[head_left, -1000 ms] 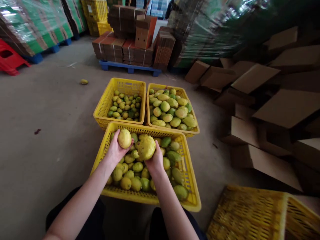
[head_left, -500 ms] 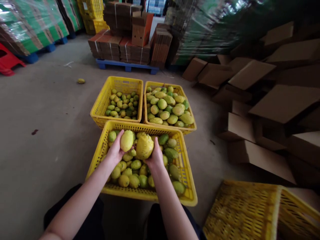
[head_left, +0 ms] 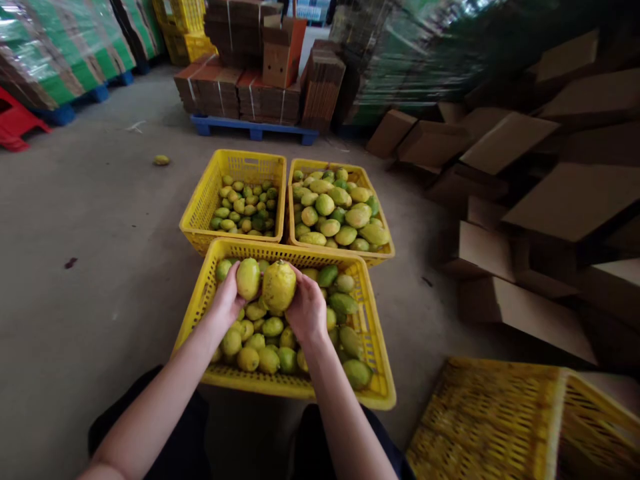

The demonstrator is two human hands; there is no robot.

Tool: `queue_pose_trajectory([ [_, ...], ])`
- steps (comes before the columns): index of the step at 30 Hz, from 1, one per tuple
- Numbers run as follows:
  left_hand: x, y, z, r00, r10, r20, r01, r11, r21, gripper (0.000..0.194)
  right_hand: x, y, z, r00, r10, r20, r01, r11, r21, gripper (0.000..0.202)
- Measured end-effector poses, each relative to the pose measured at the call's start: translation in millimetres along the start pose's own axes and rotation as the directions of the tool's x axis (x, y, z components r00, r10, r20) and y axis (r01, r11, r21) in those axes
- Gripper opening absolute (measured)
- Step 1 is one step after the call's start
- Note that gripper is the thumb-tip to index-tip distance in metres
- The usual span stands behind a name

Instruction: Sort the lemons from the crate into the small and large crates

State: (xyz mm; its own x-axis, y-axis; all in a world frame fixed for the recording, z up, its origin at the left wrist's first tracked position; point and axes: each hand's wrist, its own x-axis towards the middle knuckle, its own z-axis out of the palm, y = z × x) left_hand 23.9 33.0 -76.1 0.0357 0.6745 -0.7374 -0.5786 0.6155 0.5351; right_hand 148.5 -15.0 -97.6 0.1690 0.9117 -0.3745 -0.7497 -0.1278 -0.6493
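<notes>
My left hand (head_left: 227, 297) is closed around a smooth yellow-green lemon (head_left: 248, 279). In my right hand (head_left: 309, 307) is a bigger, bumpy yellow lemon (head_left: 279, 287), gripped from its right side. Both fruits are held side by side above the front yellow crate (head_left: 373, 327), which contains many green and yellow lemons. Behind it on the left, a second yellow crate (head_left: 197, 207) holds smaller lemons low inside. The back right crate (head_left: 381, 217) is filled near its rim with large lemons. Some fingers are hidden behind the fruit.
A yellow crate (head_left: 490, 413) lies at the lower right. Open cardboard boxes (head_left: 530, 313) are heaped along the right. Bundled flat cartons (head_left: 215, 90) sit on a blue pallet (head_left: 255, 129) at the back. One lemon (head_left: 161, 160) lies on the floor, and a red stool (head_left: 17, 120) stands far left.
Both hands have shifted slightly left with their lemons. The bumpy lemon has been turned in my right hand, whose fingers now lie more along its side.
</notes>
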Motion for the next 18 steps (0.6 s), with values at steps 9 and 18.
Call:
queue_pose_trajectory([
  [9, 9.3, -2.4, -5.6, 0.999, 0.02, -0.031, -0.019, 0.999, 0.032, 0.03, -12.9, -7.1, 8.3, 0.993, 0.03, 0.113, -0.021, 0.997, -0.076, 0.047],
  [18, 15.4, -6.8, -12.5, 0.997, 0.069, -0.014, -0.07, 0.993, -0.091, 0.018, -17.4, -7.8, 9.7, 0.977, 0.021, 0.211, -0.005, 0.997, -0.078, 0.057],
])
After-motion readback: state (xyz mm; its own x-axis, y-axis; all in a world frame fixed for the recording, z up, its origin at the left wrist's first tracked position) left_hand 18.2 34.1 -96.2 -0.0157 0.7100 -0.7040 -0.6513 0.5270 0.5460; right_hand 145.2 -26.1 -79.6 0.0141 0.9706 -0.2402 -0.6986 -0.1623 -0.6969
